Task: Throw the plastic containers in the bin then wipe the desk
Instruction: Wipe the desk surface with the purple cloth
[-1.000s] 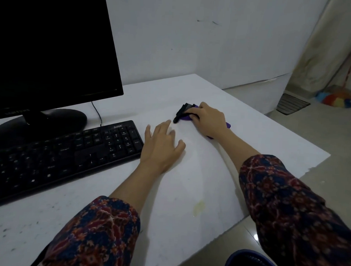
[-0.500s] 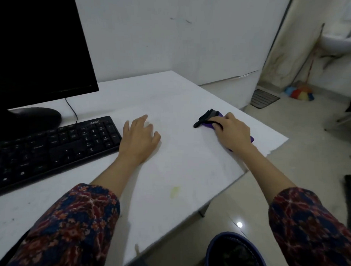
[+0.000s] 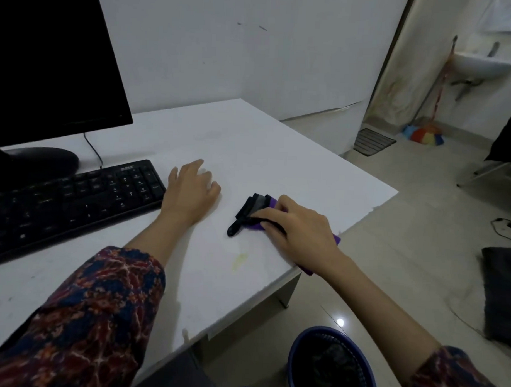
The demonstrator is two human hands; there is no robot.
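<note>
Right hand (image 3: 301,229) is palm-down on a purple cloth (image 3: 259,222) near the table's (image 3: 250,135) right edge, fingers curled over it and pressing it flat onto the surface. Black part of the cloth (image 3: 249,212) sticks out past the fingertips toward table centre; a purple corner pokes out by the wrist, hanging past the right edge. Can't tell if the black bit is a separate thing or part of the same cloth. Left hand (image 3: 190,192) rests flat on the table, fingers relaxed and spread, holding nothing, just beside the right end of the keyboard (image 3: 68,198). Both forearms bare, patterned sleeves pushed up. Yellowish stain (image 3: 239,260) on the table toward the near edge, between the two arms, apart from the cloth. Monitor (image 3: 50,61) sits at the far left corner, stand behind the keyboard, cable trailing down behind it. Blue bin (image 3: 329,366) is on the floor below the near-right corner, dark contents inside, can't make out what they are. Broom (image 3: 424,135) is leaning in the far corner of the room, under a wall sink (image 3: 481,66).
</note>
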